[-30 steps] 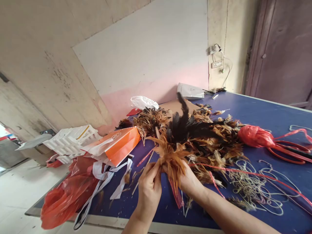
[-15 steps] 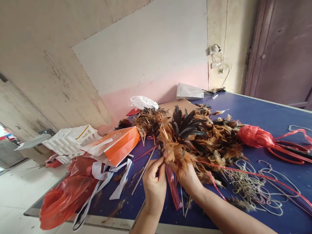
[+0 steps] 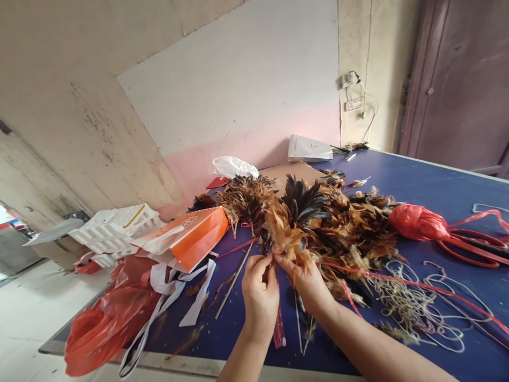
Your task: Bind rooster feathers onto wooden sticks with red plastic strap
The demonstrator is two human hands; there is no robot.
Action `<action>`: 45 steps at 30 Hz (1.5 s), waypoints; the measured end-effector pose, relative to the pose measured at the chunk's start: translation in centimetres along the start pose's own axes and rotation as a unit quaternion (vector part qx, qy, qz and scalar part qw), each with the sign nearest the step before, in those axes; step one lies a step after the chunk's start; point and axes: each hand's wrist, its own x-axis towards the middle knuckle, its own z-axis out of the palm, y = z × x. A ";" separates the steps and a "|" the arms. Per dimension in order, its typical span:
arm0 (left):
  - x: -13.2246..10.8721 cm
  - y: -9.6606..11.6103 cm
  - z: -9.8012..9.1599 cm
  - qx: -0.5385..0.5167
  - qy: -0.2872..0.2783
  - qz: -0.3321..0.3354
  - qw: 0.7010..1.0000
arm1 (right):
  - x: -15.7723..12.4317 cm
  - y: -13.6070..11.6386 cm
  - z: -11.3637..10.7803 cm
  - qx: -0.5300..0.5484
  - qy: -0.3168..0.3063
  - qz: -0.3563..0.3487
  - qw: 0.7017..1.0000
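Note:
My right hand (image 3: pixel 312 284) is closed around the lower end of a bundle of brown feathers (image 3: pixel 284 225). Long black feathers (image 3: pixel 304 201) rise just behind it. Close beside, my left hand (image 3: pixel 260 286) is pinched, thumb against fingers, at the base of the bundle; what lies between those fingertips is hidden. A flat red plastic strip (image 3: pixel 279 334) hangs below, between the two hands. Beyond my right hand spreads a heap of brown and black feathers (image 3: pixel 356 225), and another feather bunch (image 3: pixel 246 196) lies behind my left hand.
On the blue table (image 3: pixel 437 185), a red twine ball (image 3: pixel 417 223) and red-handled scissors (image 3: pixel 473 254) lie right, near tangled pale string (image 3: pixel 413 305). Left are an orange paper bag (image 3: pixel 202 236), a red plastic bag (image 3: pixel 107 323) and a thin stick (image 3: pixel 234 281).
Both hands have shifted slightly right and their fingertips have come closer together at the bundle's base. The brown feathers tilt differently, and less of the red strip shows.

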 end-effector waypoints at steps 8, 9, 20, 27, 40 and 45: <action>0.5 0.8 -1.1 -0.241 -0.060 -0.278 0.928 | 0.1 -1.3 -0.4 0.010 -0.052 0.051 0.997; 0.8 0.8 -1.3 -0.278 -0.063 -0.315 0.905 | 0.2 -1.4 -0.6 0.009 -0.058 0.059 0.996; 2.2 1.8 -2.7 -0.404 -0.242 -0.383 0.795 | 1.2 -0.3 -1.8 -0.018 -0.199 0.050 0.978; 2.1 0.1 -0.2 -0.331 -0.156 -0.330 0.870 | 1.7 0.7 -2.0 -0.267 -0.101 -0.016 0.958; 3.6 -1.5 1.8 -0.380 -0.192 -0.365 0.828 | 2.3 0.9 -2.4 -0.269 -0.021 -0.021 0.963; 4.1 -3.3 1.8 -0.406 -0.186 -0.380 0.810 | 2.9 0.9 -3.0 -0.320 -0.095 0.004 0.943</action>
